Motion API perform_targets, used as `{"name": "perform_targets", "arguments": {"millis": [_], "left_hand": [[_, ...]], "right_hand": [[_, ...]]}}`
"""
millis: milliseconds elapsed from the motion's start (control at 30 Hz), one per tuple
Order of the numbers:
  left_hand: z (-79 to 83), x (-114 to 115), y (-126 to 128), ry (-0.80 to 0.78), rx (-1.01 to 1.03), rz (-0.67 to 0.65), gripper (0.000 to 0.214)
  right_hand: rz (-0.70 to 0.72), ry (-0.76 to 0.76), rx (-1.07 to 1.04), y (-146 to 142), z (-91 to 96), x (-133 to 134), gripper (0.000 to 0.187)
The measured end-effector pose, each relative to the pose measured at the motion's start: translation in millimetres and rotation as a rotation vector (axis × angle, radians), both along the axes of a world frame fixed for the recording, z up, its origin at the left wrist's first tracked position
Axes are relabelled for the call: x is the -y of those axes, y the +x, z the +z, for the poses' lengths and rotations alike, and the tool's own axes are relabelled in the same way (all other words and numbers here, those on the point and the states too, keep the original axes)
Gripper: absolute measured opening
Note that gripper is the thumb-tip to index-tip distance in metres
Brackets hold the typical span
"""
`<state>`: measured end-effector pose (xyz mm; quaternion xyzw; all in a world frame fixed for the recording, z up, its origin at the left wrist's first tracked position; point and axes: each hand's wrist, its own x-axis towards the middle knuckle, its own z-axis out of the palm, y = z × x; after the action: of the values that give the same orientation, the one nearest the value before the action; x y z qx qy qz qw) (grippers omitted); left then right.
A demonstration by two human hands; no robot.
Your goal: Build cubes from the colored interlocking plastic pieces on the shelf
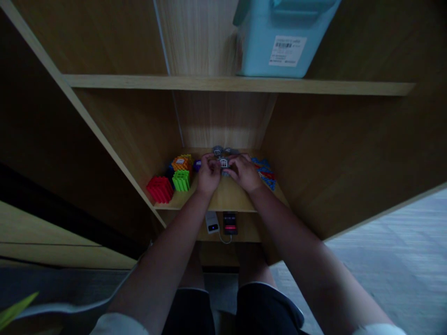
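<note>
My left hand [208, 176] and my right hand [245, 173] meet over the middle shelf of a wooden cabinet. Between their fingertips is a small grey toy block [224, 163] with a white window-like pattern. The left fingers are curled against its left side, and the right thumb and fingers close on its right side. Just behind it sits another grey piece [217, 150] with a similar white pattern. More small grey pieces lie there, partly hidden by my hands.
Left on the shelf [223, 200] stand ridged red [160, 189], green [181, 180] and orange [181, 162] blocks. Blue and red pieces [266, 173] lie at the right. Below are a white device [212, 222] and a cabled phone [230, 223]. A light-blue bin [268, 51] stands above.
</note>
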<state>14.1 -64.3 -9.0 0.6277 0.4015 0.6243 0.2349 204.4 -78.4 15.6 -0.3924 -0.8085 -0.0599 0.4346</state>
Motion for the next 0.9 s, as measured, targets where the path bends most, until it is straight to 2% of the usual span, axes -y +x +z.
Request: {"name": "perform_targets", "arguments": {"millis": [167,367,667,900], "left_hand": [[-3.1,-3.4,-0.8,-0.021,0.051,-0.024,0.03],[-6.4,-9.9,-2.9,-0.084,0.075,0.007,0.023],[1.7,-3.7,-0.2,-0.073,0.018,-0.007,0.021],[-2.8,-7.1,-0.3,-0.062,0.034,-0.035,0.02]], "right_hand": [[0.028,-0.037,0.007,1.7,-4.3,2.5,0.024],[0.038,-0.049,-0.06,2.3,-9.3,-0.1,0.024],[0.075,-0.049,-0.152,4.9,-14.1,-5.5,0.037],[0.084,-0.098,-0.204,5.7,-16.9,-6.0,0.039]]}}
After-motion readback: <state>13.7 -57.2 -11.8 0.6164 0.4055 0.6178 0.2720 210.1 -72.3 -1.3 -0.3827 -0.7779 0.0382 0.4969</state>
